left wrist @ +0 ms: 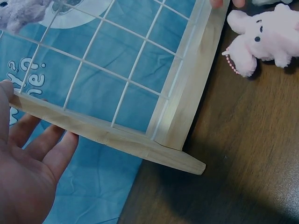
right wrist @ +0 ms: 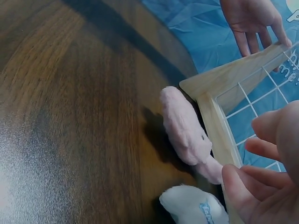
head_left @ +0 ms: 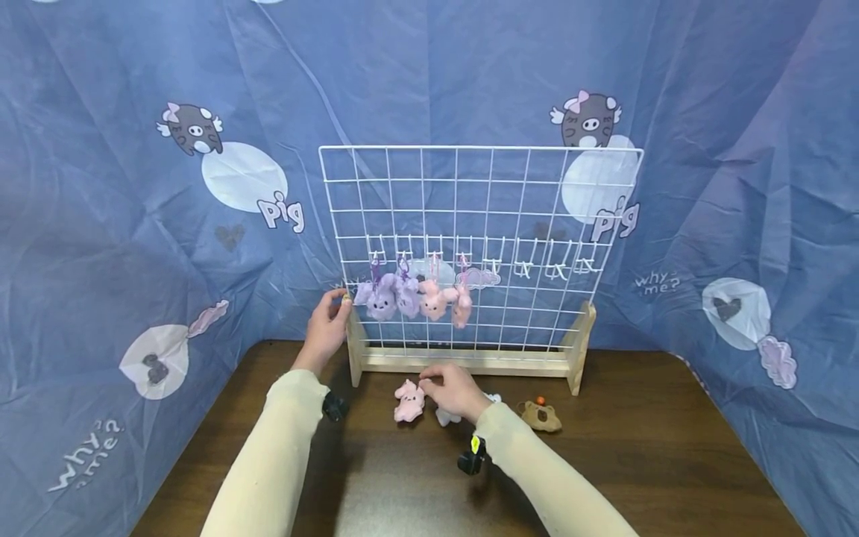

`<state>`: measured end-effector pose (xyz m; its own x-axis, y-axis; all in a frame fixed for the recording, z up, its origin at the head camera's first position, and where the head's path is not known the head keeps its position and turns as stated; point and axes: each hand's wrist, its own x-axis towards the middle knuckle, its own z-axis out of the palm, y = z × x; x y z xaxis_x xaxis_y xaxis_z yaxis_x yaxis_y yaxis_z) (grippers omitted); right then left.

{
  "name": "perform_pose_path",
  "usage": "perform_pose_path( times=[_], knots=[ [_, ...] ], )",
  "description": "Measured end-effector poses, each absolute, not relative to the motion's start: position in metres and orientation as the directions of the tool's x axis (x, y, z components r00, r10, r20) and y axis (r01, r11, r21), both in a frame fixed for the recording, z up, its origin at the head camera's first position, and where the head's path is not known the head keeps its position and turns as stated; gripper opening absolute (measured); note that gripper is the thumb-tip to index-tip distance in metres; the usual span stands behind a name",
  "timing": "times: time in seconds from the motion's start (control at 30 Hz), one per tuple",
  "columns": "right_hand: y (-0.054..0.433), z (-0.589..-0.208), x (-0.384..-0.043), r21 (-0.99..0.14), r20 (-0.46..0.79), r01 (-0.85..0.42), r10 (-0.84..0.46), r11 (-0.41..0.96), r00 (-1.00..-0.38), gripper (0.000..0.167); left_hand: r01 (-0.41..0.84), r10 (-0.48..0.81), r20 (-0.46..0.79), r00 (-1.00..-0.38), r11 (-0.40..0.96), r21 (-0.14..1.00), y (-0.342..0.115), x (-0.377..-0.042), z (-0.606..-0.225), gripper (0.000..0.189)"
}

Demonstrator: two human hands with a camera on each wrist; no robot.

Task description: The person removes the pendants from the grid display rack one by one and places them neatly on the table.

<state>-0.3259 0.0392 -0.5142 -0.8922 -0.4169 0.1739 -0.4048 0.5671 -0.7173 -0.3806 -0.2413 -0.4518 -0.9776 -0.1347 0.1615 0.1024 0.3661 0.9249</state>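
My left hand [head_left: 326,328] grips the upper end of the stand's left wooden post [left wrist: 107,135], with fingers behind it in the left wrist view. My right hand [head_left: 456,389] reaches low before the stand, its fingertips pinching one ear of a pink plush keychain [head_left: 408,401]. That toy has small dark eyes and a pink bead chain [left wrist: 231,65]. Partly hidden beneath my right hand lies a pale grey-white plush [right wrist: 194,205] with blue lettering. Two purple plush toys [head_left: 381,298] and two pink ones [head_left: 435,300] hang from hooks on the white wire grid [head_left: 490,180].
Several bare white hooks [head_left: 555,270] continue along the grid's right half. A brown bear plush [head_left: 540,416] with an orange bead [head_left: 540,400] lies on the dark wooden table [head_left: 396,485], right of my right hand. Blue printed fabric [head_left: 429,67] surrounds the table behind and at the sides.
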Motion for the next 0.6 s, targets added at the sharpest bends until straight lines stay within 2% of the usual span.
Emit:
perform_pose_path(
  times=[0.4,0.6],
  knots=[
    [0.058,-0.506,-0.327,-0.812,0.173,-0.345,-0.372,0.470,-0.912,0.024,0.104,-0.140,0.166,-0.976,0.371,0.923,-0.240,-0.380,-0.451,0.042],
    [0.074,-0.494,-0.329,-0.846,0.183,-0.297,-0.282,0.442,-0.942,0.024,0.101,-0.137,0.162,-0.977,0.371,0.923,-0.240,-0.379,-0.451,0.043]
  ],
)
